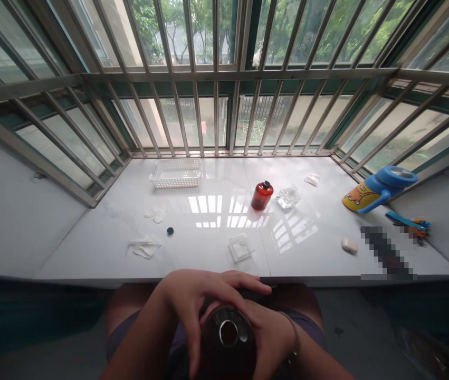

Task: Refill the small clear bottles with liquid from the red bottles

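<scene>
In the head camera's view, the dark bottle (228, 364) is between the person's two hands, just off the near edge of the white surface (204, 258) and over the lap; its round open mouth faces up. The left hand (192, 295) is spread around it, thumb down its left side, with the fingers reaching across its far side and over part of the right hand (269, 330). The right hand, a bracelet (296, 338) at its wrist, curves against the bottle's right side; its fingertips are hidden, so how far they close cannot be told.

Toward the surface's far edge, a white perforated basket (177, 174) lies left of centre, and a red bottle (261, 197) with a black top stands right of centre, beside a clear block (288, 197). A clear square dish (240, 248) sits near the middle of the near edge. A loose black cap (170, 230) and crumpled tissue (145, 247) are toward the near left corner. By the right edge, a blue-and-yellow flask (378, 189) bears a cartoon picture on its yellow part; any lettering there is too small to read. Near it lies a pale oval piece (349, 245).
</scene>
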A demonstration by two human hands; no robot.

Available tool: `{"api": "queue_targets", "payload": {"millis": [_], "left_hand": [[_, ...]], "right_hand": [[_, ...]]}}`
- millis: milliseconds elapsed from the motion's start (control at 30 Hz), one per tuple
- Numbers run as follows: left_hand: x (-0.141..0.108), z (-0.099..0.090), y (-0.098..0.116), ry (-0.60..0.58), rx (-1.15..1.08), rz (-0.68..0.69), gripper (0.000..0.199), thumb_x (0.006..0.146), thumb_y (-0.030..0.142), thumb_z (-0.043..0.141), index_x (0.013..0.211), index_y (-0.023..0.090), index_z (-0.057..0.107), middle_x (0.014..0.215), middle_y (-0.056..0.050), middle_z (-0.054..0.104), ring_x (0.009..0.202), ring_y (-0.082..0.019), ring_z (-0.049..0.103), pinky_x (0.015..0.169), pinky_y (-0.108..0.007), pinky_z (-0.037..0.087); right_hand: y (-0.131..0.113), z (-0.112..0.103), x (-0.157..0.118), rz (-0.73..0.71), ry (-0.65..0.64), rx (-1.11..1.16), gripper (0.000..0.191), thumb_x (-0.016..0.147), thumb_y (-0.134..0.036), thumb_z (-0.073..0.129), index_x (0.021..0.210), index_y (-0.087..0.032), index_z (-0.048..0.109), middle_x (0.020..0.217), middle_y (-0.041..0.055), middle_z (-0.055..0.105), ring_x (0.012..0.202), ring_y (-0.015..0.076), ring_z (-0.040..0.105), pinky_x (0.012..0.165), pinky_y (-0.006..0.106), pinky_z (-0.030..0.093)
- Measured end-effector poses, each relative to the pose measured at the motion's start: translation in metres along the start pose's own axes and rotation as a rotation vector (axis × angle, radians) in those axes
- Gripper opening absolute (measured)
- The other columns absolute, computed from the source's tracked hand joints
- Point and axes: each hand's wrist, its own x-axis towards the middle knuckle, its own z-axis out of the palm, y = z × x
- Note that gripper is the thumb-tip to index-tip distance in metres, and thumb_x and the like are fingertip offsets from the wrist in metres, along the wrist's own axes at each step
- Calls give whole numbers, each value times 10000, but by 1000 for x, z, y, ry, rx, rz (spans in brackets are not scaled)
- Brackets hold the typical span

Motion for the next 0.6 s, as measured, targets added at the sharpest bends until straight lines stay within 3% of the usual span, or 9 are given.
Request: {"api": "queue_targets", "payload": {"millis": [67,133,200,267,367,433,500,600], "left_hand": [[-4,0,-16,111,-123,-60,1157,291,1026,801,1190,299,846,1485,-129,684,1446,-458,601,1146,-524,567],[-7,1,-34,379,-197,-57,1079,549,1054,699,1283,267,779,1533,-164,641,1498,-437,552,1217,-559,495],[-8,3,-52,668,-136,-99,866,786,910,707,1352,254,706,1525,-170,639,1514,-386,541,1275,-558,429],[-4,7,-69,829,44,-233,716,873,715,791,1411,263,651,1531,-155,633,1517,-357,536,1314,-568,374],[10,15,-89,870,285,-422,802,800,540,922,1479,265,596,1581,-155,589,1522,-385,514,1312,-610,363],[22,21,-101,852,350,-475,907,725,478,983,1497,237,573,1582,-177,579,1514,-407,511,1293,-619,388],[34,26,-111,842,378,-488,925,687,426,1010,1476,210,578,1544,-191,602,1483,-412,537,1270,-613,419],[46,32,-120,870,417,-467,767,723,333,973,1392,213,617,1441,-167,666,1402,-390,607,1223,-586,475]], "right_hand": [[4,5,-13,59,164,-21,898,665,-762,922,1338,-214,689,1157,100,772,1029,285,776,931,395,647],[9,6,-29,121,355,-63,928,624,-729,968,1341,-231,654,1240,120,742,1068,304,757,942,429,639],[17,4,-44,153,548,-131,927,627,-692,988,1349,-240,623,1280,138,721,1111,327,740,957,463,630],[25,-2,-57,168,742,-210,889,670,-647,984,1358,-239,595,1280,148,718,1132,340,732,976,490,621],[34,-14,-70,220,1002,-328,838,729,-579,966,1383,-243,563,1256,135,727,1118,329,735,992,508,612],[35,-21,-76,262,1118,-410,849,733,-566,963,1408,-255,552,1285,127,718,1125,317,729,999,500,610],[34,-28,-80,279,1185,-475,856,728,-567,961,1416,-263,551,1328,127,703,1143,309,723,996,483,613],[30,-36,-84,276,1243,-560,836,734,-569,950,1407,-260,564,1330,124,706,1140,308,724,975,472,625]]}}
